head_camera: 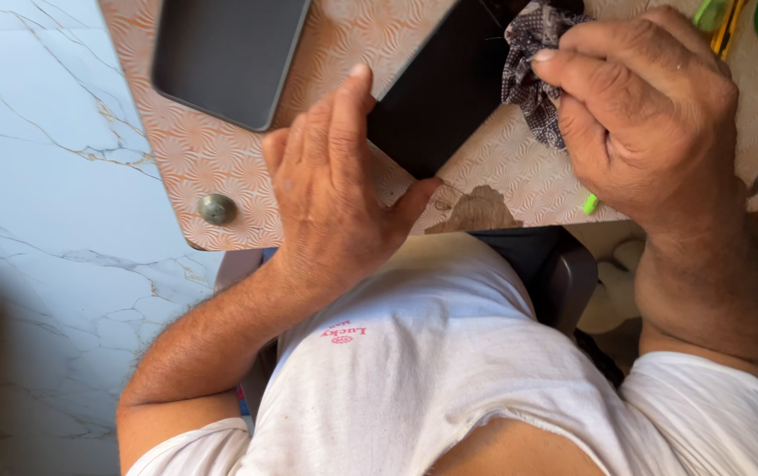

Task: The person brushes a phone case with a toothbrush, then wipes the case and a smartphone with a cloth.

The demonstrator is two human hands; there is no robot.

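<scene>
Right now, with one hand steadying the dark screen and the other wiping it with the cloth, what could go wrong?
1. The screen lies near the table edge, pinned only by the left hand; a hard wipe could slide it off.
2. The cloth is bunched under the right hand, so fingertips may smear the glass.
3. The second phone lies close by; a wide sweep might knock it.

A black phone (436, 92) lies screen-up and slantwise on the patterned table (220, 159), a crumpled dark checked cloth (533, 75) resting against its upper right edge.
</scene>
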